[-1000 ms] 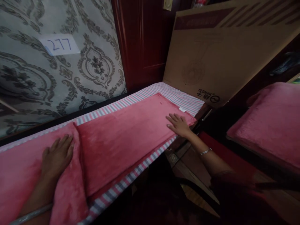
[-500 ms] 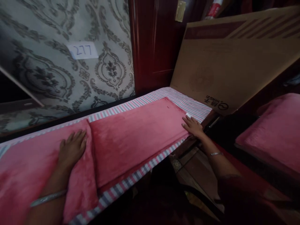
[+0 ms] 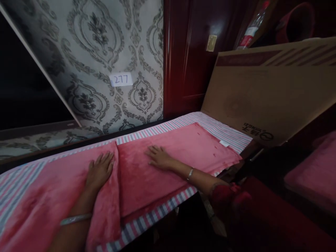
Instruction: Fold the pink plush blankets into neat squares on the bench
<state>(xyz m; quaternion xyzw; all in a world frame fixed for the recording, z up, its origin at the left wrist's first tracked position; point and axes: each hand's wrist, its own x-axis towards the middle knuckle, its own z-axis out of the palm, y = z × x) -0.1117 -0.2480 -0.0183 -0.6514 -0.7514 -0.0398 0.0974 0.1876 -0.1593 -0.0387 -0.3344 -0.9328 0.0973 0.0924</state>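
Note:
A plush pink blanket (image 3: 181,150) lies spread along a narrow surface, with a folded-over layer at the left whose edge crosses the lower layer. My left hand (image 3: 99,171) rests on that folded layer beside its edge, palm down, fingers extended. On the smoother lower layer, right of the fold, my right hand (image 3: 160,158) lies flat with its fingers apart. A small white tag (image 3: 224,143) shows near the blanket's far right end. Beneath the blanket is a striped cloth (image 3: 157,212).
A large cardboard box (image 3: 252,94) stands at the right end, with a plastic bottle (image 3: 248,35) behind it. Another pink plush item (image 3: 315,175) lies at the right. A dark screen (image 3: 28,84) and a paper marked 277 (image 3: 121,79) are at the wall.
My right hand has moved left from the blanket's right end to its middle. My left hand stays on the folded layer. The camera view has shifted up and left.

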